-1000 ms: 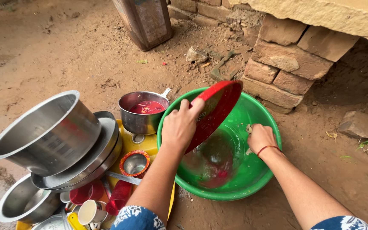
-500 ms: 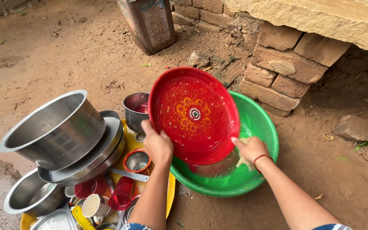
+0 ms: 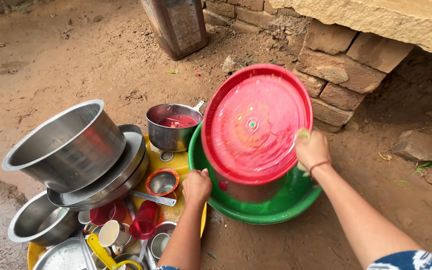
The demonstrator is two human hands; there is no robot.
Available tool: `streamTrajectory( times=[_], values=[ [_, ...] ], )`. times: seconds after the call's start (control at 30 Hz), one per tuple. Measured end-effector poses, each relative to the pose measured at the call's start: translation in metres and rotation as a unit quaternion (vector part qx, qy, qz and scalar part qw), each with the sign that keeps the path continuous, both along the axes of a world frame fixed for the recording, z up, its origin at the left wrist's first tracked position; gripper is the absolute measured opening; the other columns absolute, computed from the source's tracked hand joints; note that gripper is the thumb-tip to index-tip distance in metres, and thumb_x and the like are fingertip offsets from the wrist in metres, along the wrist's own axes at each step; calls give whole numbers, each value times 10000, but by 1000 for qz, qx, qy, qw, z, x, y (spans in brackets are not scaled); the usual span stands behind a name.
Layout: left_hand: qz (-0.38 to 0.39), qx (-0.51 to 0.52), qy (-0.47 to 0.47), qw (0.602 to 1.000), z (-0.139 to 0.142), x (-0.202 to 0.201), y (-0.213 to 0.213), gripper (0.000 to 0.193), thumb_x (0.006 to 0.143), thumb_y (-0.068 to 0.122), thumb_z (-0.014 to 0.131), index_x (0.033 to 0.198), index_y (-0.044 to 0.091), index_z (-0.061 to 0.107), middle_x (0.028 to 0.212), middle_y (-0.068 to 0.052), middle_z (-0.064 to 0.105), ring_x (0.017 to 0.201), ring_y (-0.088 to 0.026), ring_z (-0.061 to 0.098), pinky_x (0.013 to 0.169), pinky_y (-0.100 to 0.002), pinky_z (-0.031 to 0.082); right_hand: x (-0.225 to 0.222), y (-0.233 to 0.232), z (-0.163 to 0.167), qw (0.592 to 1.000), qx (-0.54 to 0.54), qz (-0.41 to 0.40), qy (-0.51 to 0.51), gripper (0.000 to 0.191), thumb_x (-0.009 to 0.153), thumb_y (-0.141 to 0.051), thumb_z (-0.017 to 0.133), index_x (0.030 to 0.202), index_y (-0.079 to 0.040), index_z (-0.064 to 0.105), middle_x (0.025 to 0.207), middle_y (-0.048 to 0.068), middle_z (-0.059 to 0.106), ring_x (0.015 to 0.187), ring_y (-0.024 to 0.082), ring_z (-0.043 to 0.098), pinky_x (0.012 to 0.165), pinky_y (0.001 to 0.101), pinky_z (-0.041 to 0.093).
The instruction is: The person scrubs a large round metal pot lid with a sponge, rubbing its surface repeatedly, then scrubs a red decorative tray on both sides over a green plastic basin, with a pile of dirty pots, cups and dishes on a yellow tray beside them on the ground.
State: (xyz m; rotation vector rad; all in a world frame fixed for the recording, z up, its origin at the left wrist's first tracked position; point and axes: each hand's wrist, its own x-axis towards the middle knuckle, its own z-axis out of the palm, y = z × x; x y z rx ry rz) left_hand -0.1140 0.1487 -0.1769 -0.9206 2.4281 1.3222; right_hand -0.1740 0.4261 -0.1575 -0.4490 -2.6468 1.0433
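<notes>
Two hands steady one round red plastic plate (image 3: pixel 256 125), tilted on edge above the green plastic basin (image 3: pixel 276 207). Left hand (image 3: pixel 196 186) grips its lower rim; right hand (image 3: pixel 312 149), closed on a scrubber, presses its right rim.

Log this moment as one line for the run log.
left hand: holds red plate low edge | right hand: scrubs plate | plate tilted over green basin

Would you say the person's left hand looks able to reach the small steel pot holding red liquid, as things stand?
Probably yes. The left hand is at the green basin rim, and the steel pot stands open just beyond it, with nothing between; the hand would first have to let go of the red plate.
</notes>
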Motion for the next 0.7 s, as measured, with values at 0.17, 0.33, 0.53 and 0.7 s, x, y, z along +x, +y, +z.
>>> streamTrajectory(
  times=[0.17, 0.33, 0.53, 0.7],
  values=[
    [-20, -59, 39, 997, -2, -3, -2, 374, 971, 395, 593, 1193, 120, 714, 1206, -219, 702, 1174, -416, 638, 1015, -494, 488, -1, -13, 34, 972, 214, 60, 76, 336, 872, -98, 661, 1173, 23, 572, 817, 287, 709, 770, 471, 707, 722, 542, 560],
    [-26, -58, 39, 997, 0, 2, -4, 378, 967, 390, 587, 1223, 143, 718, 1230, -207, 697, 1193, -406, 636, 1028, -491, 484, 29, -34, 17, 896, 376, 207, 114, 284, 939, -146, 569, 1181, 0, 535, 1059, 212, 719, 841, 368, 731, 675, 482, 595],
    [-29, -60, 44, 997, 2, 10, -15, 381, 974, 376, 571, 1248, 144, 700, 1221, -203, 705, 1191, -399, 640, 1026, -490, 486, 29, -25, 2, 842, 460, 205, 194, 272, 924, -73, 533, 1191, -22, 554, 1216, 119, 687, 830, 260, 729, 665, 387, 617],
    [-30, -67, 42, 996, 1, 15, -19, 378, 977, 372, 575, 1243, 137, 705, 1235, -201, 698, 1203, -393, 633, 1036, -489, 476, 31, -20, 0, 827, 475, 233, 191, 304, 880, -87, 552, 1181, -43, 564, 1175, 89, 694, 842, 231, 733, 649, 380, 615]
  ],
)
